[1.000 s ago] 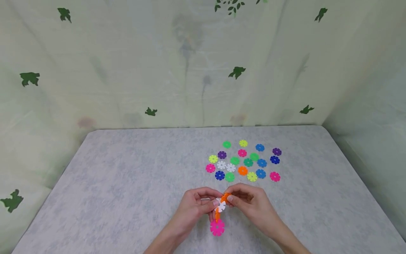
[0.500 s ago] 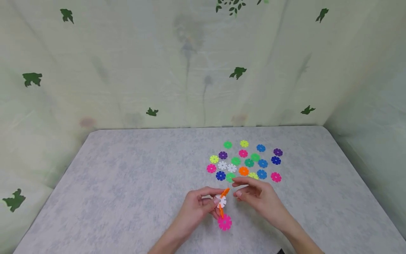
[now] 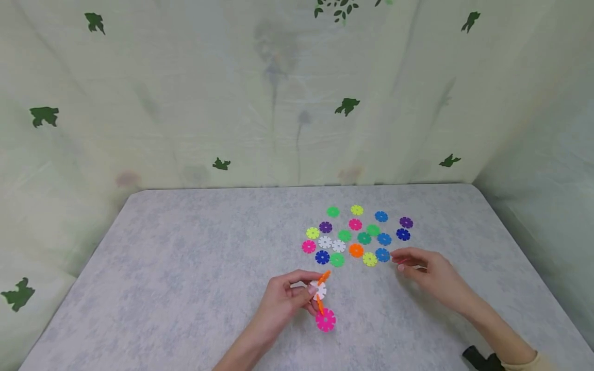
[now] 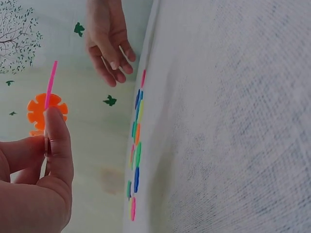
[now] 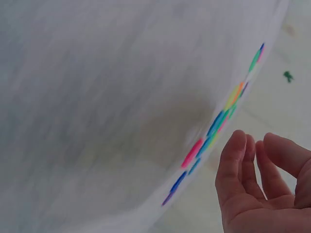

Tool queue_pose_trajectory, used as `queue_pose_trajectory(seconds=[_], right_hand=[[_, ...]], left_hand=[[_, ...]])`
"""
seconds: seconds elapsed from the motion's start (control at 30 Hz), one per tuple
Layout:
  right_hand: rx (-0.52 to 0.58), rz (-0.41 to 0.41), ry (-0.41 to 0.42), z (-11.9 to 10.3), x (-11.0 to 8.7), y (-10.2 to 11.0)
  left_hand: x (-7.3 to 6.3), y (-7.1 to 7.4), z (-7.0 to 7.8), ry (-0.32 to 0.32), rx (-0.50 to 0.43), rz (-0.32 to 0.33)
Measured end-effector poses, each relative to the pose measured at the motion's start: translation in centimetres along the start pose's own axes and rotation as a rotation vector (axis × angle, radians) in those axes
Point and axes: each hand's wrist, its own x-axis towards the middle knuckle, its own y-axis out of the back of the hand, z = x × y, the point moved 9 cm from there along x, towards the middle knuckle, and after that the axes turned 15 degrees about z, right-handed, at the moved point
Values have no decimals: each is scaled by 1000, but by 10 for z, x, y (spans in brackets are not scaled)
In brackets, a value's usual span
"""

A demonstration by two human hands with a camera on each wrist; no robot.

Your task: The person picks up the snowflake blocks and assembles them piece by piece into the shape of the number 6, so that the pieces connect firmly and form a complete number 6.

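Observation:
My left hand (image 3: 285, 296) pinches a white notched disc (image 3: 321, 291) between thumb and fingers. An orange disc (image 3: 325, 277) is joined to its upper edge and another orange disc (image 3: 320, 305) to its lower edge. From the lower one hangs a pink disc (image 3: 326, 320). The whole chain is held above the table. My right hand (image 3: 433, 273) hovers at the right of the loose discs, fingers loosely bent and thumb apart. Nothing lies between its fingers in the right wrist view. It mostly covers a pink disc (image 5: 192, 153) in the head view.
Several loose notched discs lie flat on the grey table (image 3: 209, 257), among them an orange disc (image 3: 356, 250), a blue disc (image 3: 382, 254) and a dark blue disc (image 3: 403, 234). A pale curtain (image 3: 185, 93) with green bird shapes stands behind the table.
My right hand has let go of the upper orange disc and moved right, to the pink disc at the edge of the group. My left hand still holds the chain, slightly raised.

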Motion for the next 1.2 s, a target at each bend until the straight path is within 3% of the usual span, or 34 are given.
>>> queue_pose_trajectory(seconds=[0.23, 0.63, 0.9, 1.2], right_hand=[[-129, 7, 70, 14, 15, 20], [-166, -26, 136, 28, 26, 10], [-146, -5, 96, 28, 27, 9], [-176, 20, 74, 18, 20, 10]], left_hand=[[1, 1, -1, 13, -38, 2], [0, 0, -4, 47, -39, -2], [1, -1, -7, 68, -50, -18], [-1, -2, -5, 40, -70, -33]])
